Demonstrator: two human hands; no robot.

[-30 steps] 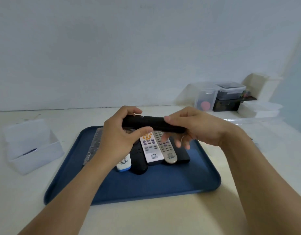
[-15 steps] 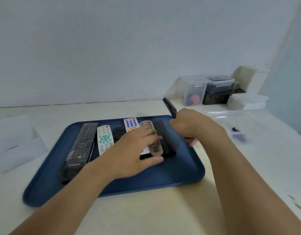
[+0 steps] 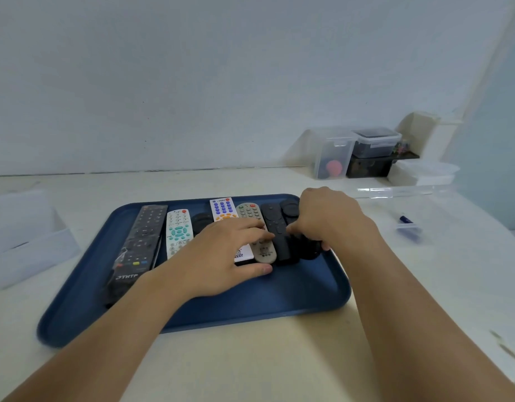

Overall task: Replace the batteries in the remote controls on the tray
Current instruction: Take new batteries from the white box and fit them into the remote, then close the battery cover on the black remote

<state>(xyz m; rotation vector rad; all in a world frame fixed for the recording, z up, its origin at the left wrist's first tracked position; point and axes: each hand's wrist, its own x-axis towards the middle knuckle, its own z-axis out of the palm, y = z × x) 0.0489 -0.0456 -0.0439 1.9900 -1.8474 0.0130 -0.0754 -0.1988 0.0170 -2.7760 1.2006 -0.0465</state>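
Left hand: we see our left hand [image 3: 221, 253] spread flat, palm down, fingers loosely extended, lying across the lower ends of the white remote with blue and orange buttons [image 3: 223, 211] and the grey remote [image 3: 256, 227]; the thumb rests on the tray floor just in front of them. It grips nothing.
Right hand: our right hand [image 3: 328, 219] is curled, knuckles up, closed over a black remote [image 3: 307, 248] at the right end of the row; only the near end and a rounded far end show, so we cannot tell how firmly it is gripped.
Remotes: they lie side by side, lengthwise, on the blue tray [image 3: 308, 297]. From the left we see a long black remote in clear wrap [image 3: 140, 242], a white remote with teal buttons [image 3: 178, 230], a round black part [image 3: 201, 220] mostly hidden behind our left hand, the white and grey ones, then a slim black remote [image 3: 275, 227] touching the grey one.
Tray: it sits on the pale table [image 3: 250, 367], in front of us.
Writing: white letters on the wrapped remote's near end read roughly "THTF"; other labels are too small to read.
Nearby: a blue-tipped pen [image 3: 406, 219] lies right of the tray, and clear storage boxes [image 3: 331, 153] stand by the wall.
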